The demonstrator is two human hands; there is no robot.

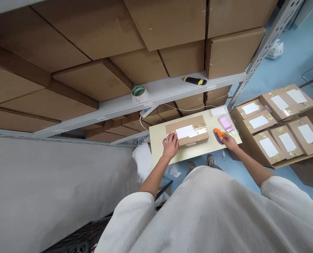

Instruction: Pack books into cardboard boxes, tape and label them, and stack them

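A closed cardboard box point(188, 138) lies on a pale yellow tabletop point(161, 154), with a white label point(184, 131) and clear tape on its top. My left hand point(170, 144) grips the box's left front corner, its fingers bent over the edge. To the right of the box, my right hand point(229, 141) is closed around an orange tape dispenser point(218, 133) with a dark lower part. The dispenser is apart from the box, low over the tabletop. A pink item point(226, 123), partly blurred, and white paper point(218, 111) lie behind it.
Shelving point(169, 84) full of brown cartons point(182, 58) rises behind the table. On its ledge are a tape roll point(139, 92) and a black-yellow cutter point(195, 81). A large carton point(253, 154) holding several labelled boxes point(268, 144) stands at right. A power strip point(147, 111) hangs nearby.
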